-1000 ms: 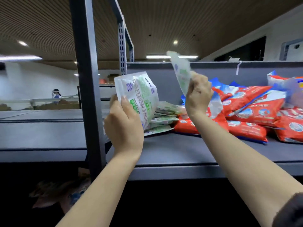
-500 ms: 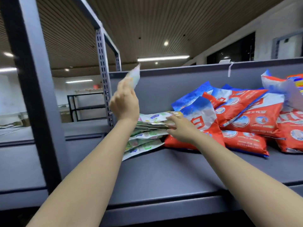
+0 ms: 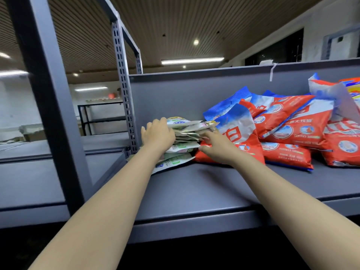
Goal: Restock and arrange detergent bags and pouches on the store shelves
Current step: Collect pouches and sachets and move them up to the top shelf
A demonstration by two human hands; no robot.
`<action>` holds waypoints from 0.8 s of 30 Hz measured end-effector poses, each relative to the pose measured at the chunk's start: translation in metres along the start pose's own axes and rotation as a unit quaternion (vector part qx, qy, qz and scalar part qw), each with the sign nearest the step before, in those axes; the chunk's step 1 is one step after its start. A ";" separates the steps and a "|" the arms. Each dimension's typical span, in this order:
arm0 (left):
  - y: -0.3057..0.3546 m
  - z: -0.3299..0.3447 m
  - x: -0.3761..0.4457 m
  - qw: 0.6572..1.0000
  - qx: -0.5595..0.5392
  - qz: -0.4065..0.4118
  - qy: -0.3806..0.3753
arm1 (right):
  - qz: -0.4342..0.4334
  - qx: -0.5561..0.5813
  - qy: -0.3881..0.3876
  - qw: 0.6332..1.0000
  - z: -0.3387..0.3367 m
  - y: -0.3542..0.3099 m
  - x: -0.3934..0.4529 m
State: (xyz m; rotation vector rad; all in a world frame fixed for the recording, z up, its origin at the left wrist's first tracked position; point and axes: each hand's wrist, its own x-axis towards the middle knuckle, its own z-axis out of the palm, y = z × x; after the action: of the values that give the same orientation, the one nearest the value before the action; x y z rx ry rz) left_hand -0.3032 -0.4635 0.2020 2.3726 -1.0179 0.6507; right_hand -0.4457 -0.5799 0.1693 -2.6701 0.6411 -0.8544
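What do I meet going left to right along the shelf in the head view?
Perforated upright post → left hand on the left side of the stack of green-and-white pouches → right hand on its right side → red-and-blue detergent bags heaped toward the right edge.

Single view: head-worn wide-angle camera, placed at about the height of the grey shelf (image 3: 194, 191), facing forward and slightly upward across it toward the back panel (image 3: 175, 94) and the slatted ceiling (image 3: 175, 26). Range: close, with both forearms entering from the bottom edge. Left upright post (image 3: 48, 94) looms large and bowed by lens distortion. No second view; no shared area.
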 end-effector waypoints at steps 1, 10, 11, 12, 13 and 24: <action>-0.002 -0.005 -0.007 1.000 -0.004 -0.003 0.003 | -0.003 -0.006 0.002 1.000 0.000 -0.003 -0.002; -0.019 -0.042 -0.088 0.999 -0.025 0.019 -0.027 | -0.028 -0.038 0.079 0.996 0.001 -0.037 -0.052; -0.020 -0.047 -0.099 0.999 -0.030 0.023 -0.028 | -0.034 -0.035 0.088 0.995 0.001 -0.042 -0.060; -0.020 -0.052 -0.110 0.999 -0.038 0.027 -0.028 | -0.040 -0.030 0.094 0.994 0.002 -0.048 -0.069; -0.021 -0.056 -0.121 0.998 -0.048 0.031 -0.025 | -0.046 -0.025 0.098 0.994 0.003 -0.054 -0.078; -0.079 -0.082 -0.255 0.989 -0.130 0.032 0.055 | -0.113 0.086 0.082 0.986 0.039 -0.119 -0.182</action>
State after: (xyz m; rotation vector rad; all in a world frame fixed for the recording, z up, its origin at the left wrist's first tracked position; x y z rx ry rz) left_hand -0.4186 -0.2312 0.0970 2.0641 -1.0659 0.6232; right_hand -0.5159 -0.3838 0.0946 -2.5657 0.2838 -1.1434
